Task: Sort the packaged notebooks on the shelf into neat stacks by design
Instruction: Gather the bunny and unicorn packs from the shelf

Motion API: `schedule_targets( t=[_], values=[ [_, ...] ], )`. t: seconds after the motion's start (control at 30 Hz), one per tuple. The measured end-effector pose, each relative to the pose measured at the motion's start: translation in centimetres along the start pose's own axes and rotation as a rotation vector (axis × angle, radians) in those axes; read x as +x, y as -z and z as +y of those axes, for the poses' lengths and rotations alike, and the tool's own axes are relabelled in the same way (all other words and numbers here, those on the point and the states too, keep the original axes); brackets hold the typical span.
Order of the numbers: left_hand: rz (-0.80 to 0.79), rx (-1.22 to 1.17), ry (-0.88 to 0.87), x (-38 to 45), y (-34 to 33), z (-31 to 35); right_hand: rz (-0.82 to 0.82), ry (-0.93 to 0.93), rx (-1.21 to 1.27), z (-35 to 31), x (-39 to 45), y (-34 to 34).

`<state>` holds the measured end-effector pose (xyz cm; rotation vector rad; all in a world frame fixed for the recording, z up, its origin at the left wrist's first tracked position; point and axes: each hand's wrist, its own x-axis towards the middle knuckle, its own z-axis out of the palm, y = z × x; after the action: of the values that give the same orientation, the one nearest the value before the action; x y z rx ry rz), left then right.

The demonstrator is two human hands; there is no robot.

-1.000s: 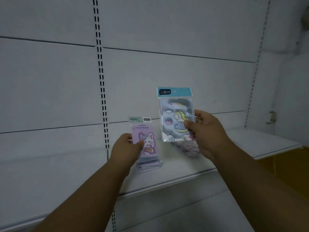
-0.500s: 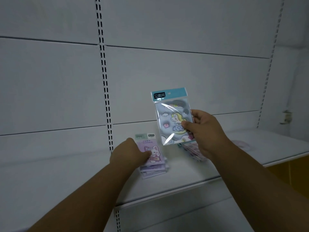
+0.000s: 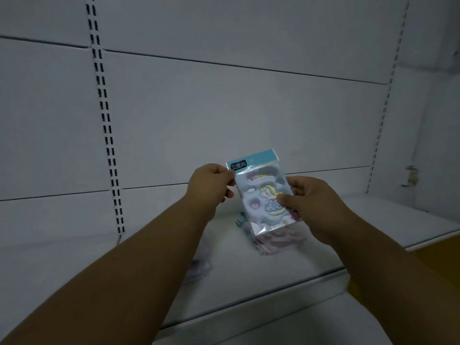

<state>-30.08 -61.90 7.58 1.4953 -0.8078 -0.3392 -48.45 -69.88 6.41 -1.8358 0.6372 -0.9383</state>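
A packaged blue unicorn notebook [image 3: 258, 192] with a teal header card is held upright above the white shelf [image 3: 249, 267]. My right hand [image 3: 313, 202] grips its right edge, thumb on the front. My left hand [image 3: 211, 183] pinches its upper left corner by the header. Just beneath it a stack of pinkish packaged notebooks [image 3: 281, 239] lies on the shelf. The purple bunny notebook stack [image 3: 200, 267] lies to the left, mostly hidden behind my left forearm. A small teal object [image 3: 66, 219] peeks out beside my left wrist; I cannot tell what it is.
The white back panel has slotted uprights [image 3: 107, 125] on the left and on the right [image 3: 383, 113]. The shelf's front lip [image 3: 273, 292] runs diagonally below my arms. An orange surface [image 3: 438, 255] shows under the shelf at the right.
My left hand let go of the purple bunny notebook on its stack and rose to the unicorn notebook's top left corner. The unicorn notebook dropped lower, over the pinkish stack.
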Motion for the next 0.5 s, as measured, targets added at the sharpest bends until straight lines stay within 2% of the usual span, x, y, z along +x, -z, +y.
schedule_targets(
  t=[0.07, 0.2, 0.37, 0.5],
  values=[
    [0.027, 0.089, 0.031, 1.3, -2.2, -0.6, -0.016, -0.07, -0.065, 1.3, 1.4, 1.6],
    [-0.044, 0.388, 0.133, 4.2, -5.3, -2.7, -0.093, -0.147, -0.35, 3.4, 4.5, 3.2],
    [-0.075, 0.936, 0.187, 5.4, -7.1, -4.7, -0.309, -0.258, -0.589, 5.3, 7.2, 3.0],
    [-0.083, 1.075, 0.215, 5.7, -7.7, -5.2, -0.374, -0.219, -0.76, 6.3, 8.6, 3.1]
  ],
)
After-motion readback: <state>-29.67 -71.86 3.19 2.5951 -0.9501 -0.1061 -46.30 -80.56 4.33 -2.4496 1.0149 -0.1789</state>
